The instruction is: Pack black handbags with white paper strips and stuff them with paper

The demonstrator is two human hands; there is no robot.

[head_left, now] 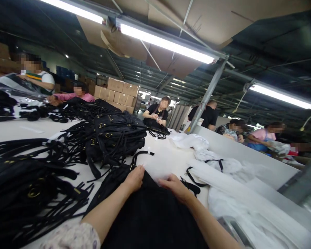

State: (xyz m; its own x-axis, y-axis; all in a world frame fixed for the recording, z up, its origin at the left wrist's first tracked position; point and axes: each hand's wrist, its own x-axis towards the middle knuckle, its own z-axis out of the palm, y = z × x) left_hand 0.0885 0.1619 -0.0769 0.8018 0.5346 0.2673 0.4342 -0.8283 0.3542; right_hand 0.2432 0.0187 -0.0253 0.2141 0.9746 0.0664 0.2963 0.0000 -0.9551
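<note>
A large black bag (150,218) lies right in front of me, its upper edge facing the table. At that edge, near a black strap (142,153), the fingers of my left hand (135,178) are closed on the bag. My right hand (175,187) grips the same edge further right, its thumb pointing left; its other fingers are partly hidden. A thin whitish sheet (157,173), blurred, shows between my hands. Beside my right hand lies a black strap piece (191,186).
Piled black bags with straps and gold-coloured buckles (114,133) fill the left, with more black bags (12,193) nearer me. White plastic wrapping (235,207) lies right, along a low partition (248,152). A metal post (207,93) rises behind. Co-workers, including one person opposite (155,116), surround the tables.
</note>
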